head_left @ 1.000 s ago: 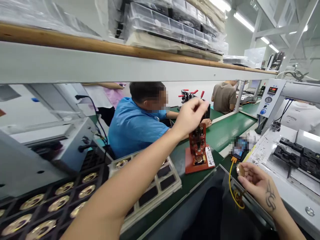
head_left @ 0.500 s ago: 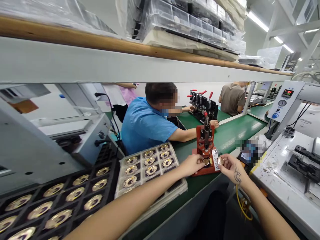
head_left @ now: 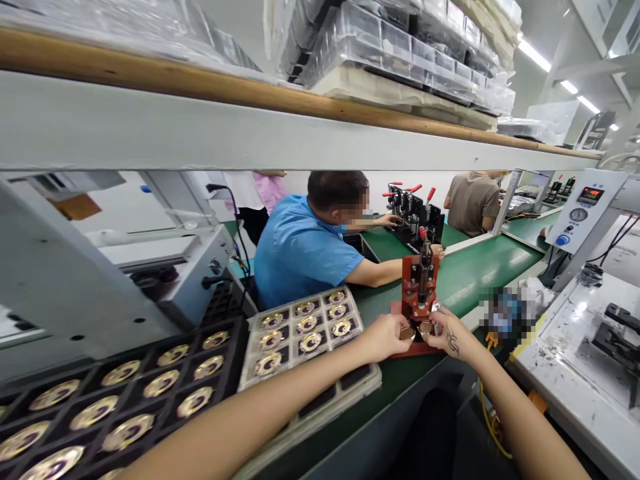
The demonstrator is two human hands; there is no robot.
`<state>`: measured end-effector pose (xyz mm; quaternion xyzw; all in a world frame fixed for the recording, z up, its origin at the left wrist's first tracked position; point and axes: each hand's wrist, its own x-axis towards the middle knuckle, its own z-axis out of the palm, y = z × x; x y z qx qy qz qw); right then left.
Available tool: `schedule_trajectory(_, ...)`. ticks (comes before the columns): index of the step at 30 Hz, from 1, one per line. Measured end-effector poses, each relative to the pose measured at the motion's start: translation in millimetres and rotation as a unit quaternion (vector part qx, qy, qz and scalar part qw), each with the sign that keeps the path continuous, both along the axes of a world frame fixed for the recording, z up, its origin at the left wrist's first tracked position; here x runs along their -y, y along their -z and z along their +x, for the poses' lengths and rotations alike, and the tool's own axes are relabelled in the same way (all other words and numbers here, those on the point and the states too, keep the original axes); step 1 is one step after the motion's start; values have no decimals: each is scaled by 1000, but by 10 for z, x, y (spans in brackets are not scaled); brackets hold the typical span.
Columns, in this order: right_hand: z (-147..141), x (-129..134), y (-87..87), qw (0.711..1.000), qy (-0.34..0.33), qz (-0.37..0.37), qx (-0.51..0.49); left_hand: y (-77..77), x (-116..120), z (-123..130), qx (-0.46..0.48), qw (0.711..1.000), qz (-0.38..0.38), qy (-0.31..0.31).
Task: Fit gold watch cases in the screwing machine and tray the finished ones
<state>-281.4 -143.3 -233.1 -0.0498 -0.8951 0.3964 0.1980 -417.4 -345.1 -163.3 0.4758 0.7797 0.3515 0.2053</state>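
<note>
At the base of a red hand press (head_left: pixel 419 283), my left hand (head_left: pixel 390 335) pinches a round gold-coloured part (head_left: pixel 407 333) on the left side. Close beside it, my right hand (head_left: pixel 445 331) has its fingers closed on another round gold part (head_left: pixel 425 328), in front of the press column. The press has a red-tipped lever standing up. A pale tray (head_left: pixel 300 325) of round gold parts lies left of the press, and a black tray (head_left: pixel 165 360) with several more gold parts is further left.
Across the green bench (head_left: pixel 475 270) a person in a blue shirt (head_left: pixel 305 247) works at black clamps with red handles (head_left: pixel 413 213). A shelf beam (head_left: pixel 300 140) spans above. A control box (head_left: pixel 585 207) and a white machine table (head_left: pixel 565 340) are at the right.
My left hand has drawn a round part out from the press base. My right hand has moved its round part inward to the press. The view has shifted slightly.
</note>
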Motion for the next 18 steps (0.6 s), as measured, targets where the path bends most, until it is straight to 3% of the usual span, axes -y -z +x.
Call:
schedule_trajectory(4, -205, 37, -41, 998, -36, 35, 22, -292, 517, -160, 4, 999, 31, -35)
schedule_trajectory(7, -176, 96, -129, 997, -46, 43, 34, -479, 839, -254, 25, 996, 66, -58)
schedule_trajectory(11, 47, 37, -384, 997, -53, 35, 32, -628, 1221, -291, 210, 965, 129, -92)
schedule_trajectory(14, 86, -216, -794, 1000, -1, 20, 3, -744, 1525, -261, 259, 937, 183, -144)
schedule_trajectory(18, -331, -461, -1607, 993, 71, -23, -95, -948, 1870, -181, 194, 936, 204, -212)
